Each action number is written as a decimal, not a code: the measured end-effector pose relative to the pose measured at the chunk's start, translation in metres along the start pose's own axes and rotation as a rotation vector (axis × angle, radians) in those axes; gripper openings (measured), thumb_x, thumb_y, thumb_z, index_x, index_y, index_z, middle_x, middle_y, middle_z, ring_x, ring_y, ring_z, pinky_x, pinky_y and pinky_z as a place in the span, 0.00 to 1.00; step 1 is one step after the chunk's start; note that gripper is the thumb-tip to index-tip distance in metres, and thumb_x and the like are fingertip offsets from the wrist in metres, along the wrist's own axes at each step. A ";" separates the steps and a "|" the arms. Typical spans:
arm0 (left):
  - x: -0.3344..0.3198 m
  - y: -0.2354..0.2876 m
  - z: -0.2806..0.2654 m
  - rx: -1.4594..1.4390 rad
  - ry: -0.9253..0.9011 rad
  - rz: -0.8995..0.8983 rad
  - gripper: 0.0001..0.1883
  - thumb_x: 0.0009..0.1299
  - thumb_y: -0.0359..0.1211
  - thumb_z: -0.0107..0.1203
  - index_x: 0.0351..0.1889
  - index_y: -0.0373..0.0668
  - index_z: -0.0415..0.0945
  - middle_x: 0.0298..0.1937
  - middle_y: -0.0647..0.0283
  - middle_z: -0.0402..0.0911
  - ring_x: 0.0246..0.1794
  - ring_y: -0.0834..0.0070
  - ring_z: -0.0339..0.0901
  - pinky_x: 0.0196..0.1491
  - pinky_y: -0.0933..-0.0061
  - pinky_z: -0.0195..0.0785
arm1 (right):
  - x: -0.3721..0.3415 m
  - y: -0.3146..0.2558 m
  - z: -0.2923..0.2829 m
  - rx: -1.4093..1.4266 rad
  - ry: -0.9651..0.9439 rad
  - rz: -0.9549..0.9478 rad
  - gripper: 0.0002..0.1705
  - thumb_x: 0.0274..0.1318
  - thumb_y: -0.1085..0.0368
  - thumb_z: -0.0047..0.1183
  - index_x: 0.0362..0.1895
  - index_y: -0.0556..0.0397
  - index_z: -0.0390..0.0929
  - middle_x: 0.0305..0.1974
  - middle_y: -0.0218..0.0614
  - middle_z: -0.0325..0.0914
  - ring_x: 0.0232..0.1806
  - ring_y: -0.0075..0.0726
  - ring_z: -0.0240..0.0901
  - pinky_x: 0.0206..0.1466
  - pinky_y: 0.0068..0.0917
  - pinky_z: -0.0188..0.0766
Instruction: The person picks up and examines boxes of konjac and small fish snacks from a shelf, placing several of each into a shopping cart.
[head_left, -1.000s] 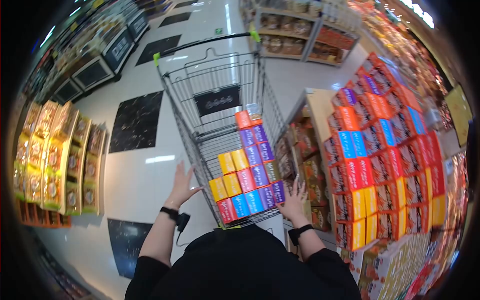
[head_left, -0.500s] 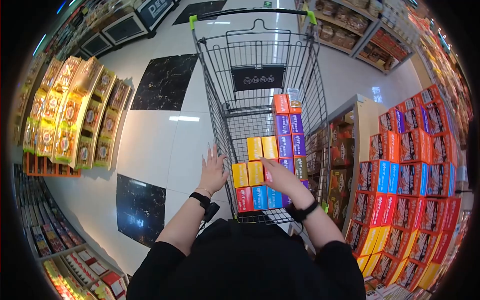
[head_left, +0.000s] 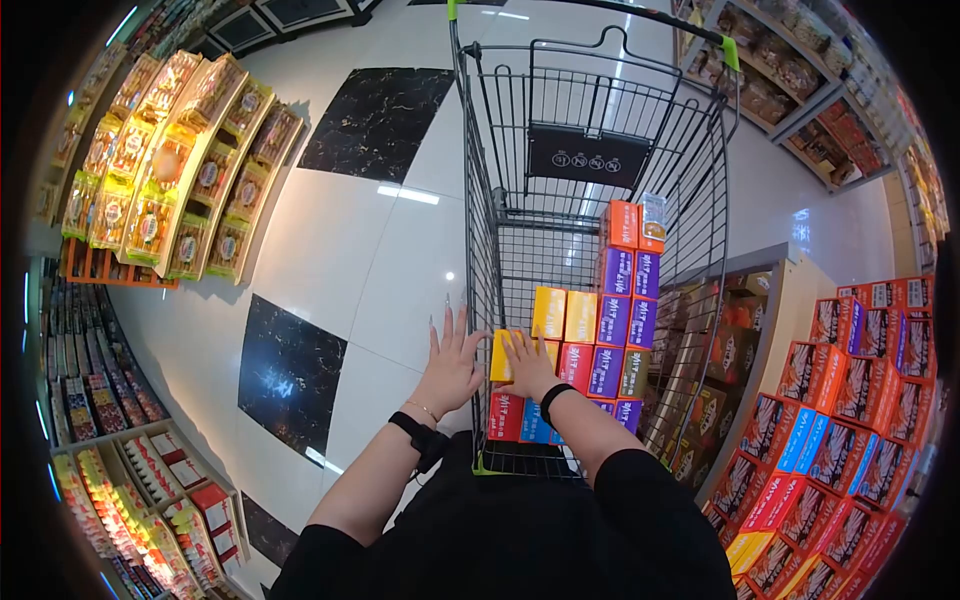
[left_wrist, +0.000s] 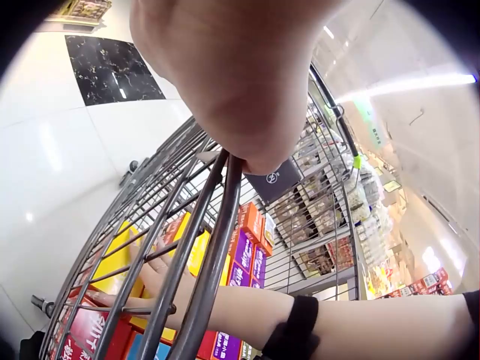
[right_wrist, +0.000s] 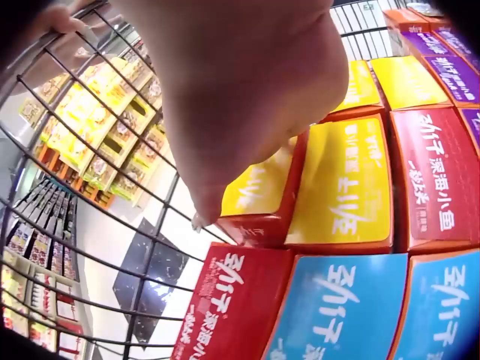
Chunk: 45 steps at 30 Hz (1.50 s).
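Note:
My right hand (head_left: 530,365) reaches down into a shopping cart (head_left: 610,62) over the near-left yellow snack box (right_wrist: 259,184). Its thumb lies at the box's near end and its fingers stretch over the top; the hand hides part of the box. A second yellow box (right_wrist: 341,184) stands right beside it. In front are a red box (right_wrist: 236,296) and blue boxes (right_wrist: 322,300), upright in a row. My left hand (head_left: 450,365) rests at the cart's left rim, fingers straight and spread, thumb over the rail, as the left wrist view shows.
Purple boxes (head_left: 612,322) and orange boxes (head_left: 621,224) fill the cart's right side, stacked toward the far end. Right of the cart rises a large display of snack boxes (head_left: 800,450). A lit snack shelf (head_left: 180,165) stands to the left across the tiled floor (head_left: 350,260).
My right hand has moved from the cart's right edge leftward and down onto the near-left yellow box. My left hand has come in to the cart's left rim. The view has shifted.

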<state>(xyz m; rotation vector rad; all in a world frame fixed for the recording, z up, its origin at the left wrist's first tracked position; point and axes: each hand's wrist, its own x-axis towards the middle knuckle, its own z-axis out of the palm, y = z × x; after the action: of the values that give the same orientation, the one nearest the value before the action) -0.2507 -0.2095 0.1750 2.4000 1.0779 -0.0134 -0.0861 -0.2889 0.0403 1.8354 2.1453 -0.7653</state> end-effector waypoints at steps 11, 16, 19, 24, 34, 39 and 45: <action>0.000 0.004 -0.006 -0.075 -0.042 -0.007 0.29 0.61 0.29 0.49 0.64 0.47 0.61 0.76 0.35 0.39 0.77 0.37 0.32 0.72 0.32 0.28 | 0.043 0.016 -0.010 0.090 0.000 0.032 0.70 0.32 0.36 0.69 0.74 0.54 0.46 0.71 0.57 0.50 0.74 0.57 0.45 0.77 0.56 0.31; 0.000 0.001 -0.005 -0.068 -0.040 0.004 0.31 0.60 0.30 0.50 0.65 0.47 0.60 0.76 0.35 0.38 0.77 0.37 0.32 0.71 0.32 0.29 | 0.041 0.007 -0.011 0.046 0.045 0.021 0.68 0.23 0.50 0.74 0.74 0.45 0.50 0.62 0.56 0.61 0.69 0.60 0.51 0.76 0.56 0.32; 0.000 -0.001 -0.006 -0.088 -0.033 -0.001 0.32 0.60 0.30 0.50 0.66 0.47 0.59 0.76 0.36 0.37 0.77 0.38 0.32 0.70 0.30 0.29 | 0.027 0.009 -0.034 0.196 0.083 -0.024 0.67 0.25 0.47 0.73 0.74 0.43 0.51 0.61 0.58 0.59 0.67 0.63 0.53 0.76 0.59 0.31; 0.003 -0.005 -0.002 -0.103 -0.042 -0.007 0.33 0.66 0.38 0.53 0.70 0.48 0.56 0.77 0.38 0.35 0.77 0.38 0.31 0.69 0.27 0.28 | -0.027 0.025 -0.110 0.473 0.341 -0.143 0.60 0.22 0.50 0.76 0.69 0.38 0.62 0.63 0.66 0.55 0.68 0.71 0.51 0.70 0.52 0.56; 0.019 0.010 -0.050 -0.458 0.190 0.255 0.36 0.75 0.46 0.45 0.76 0.43 0.46 0.78 0.45 0.43 0.79 0.51 0.38 0.74 0.42 0.33 | -0.208 0.012 -0.239 0.690 0.465 -0.144 0.54 0.23 0.54 0.76 0.64 0.37 0.68 0.66 0.56 0.54 0.72 0.62 0.46 0.70 0.48 0.56; 0.031 0.029 -0.080 -1.610 -1.091 0.072 0.32 0.77 0.48 0.44 0.73 0.41 0.53 0.71 0.57 0.64 0.69 0.68 0.64 0.69 0.61 0.58 | -0.253 -0.038 -0.226 1.206 0.609 -0.220 0.58 0.21 0.59 0.77 0.65 0.47 0.65 0.68 0.46 0.52 0.74 0.45 0.45 0.74 0.43 0.46; 0.011 0.021 -0.094 -1.581 -1.375 0.108 0.36 0.69 0.45 0.54 0.69 0.34 0.58 0.67 0.52 0.68 0.65 0.63 0.70 0.67 0.59 0.63 | -0.254 -0.114 -0.209 1.637 0.895 -0.283 0.68 0.26 0.54 0.77 0.73 0.57 0.52 0.76 0.46 0.44 0.77 0.46 0.40 0.77 0.43 0.35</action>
<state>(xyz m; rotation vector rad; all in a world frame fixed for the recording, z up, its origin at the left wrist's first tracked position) -0.2466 -0.1714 0.2637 0.5945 0.0373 -0.4791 -0.1103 -0.4085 0.3666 2.9014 2.3186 -2.8047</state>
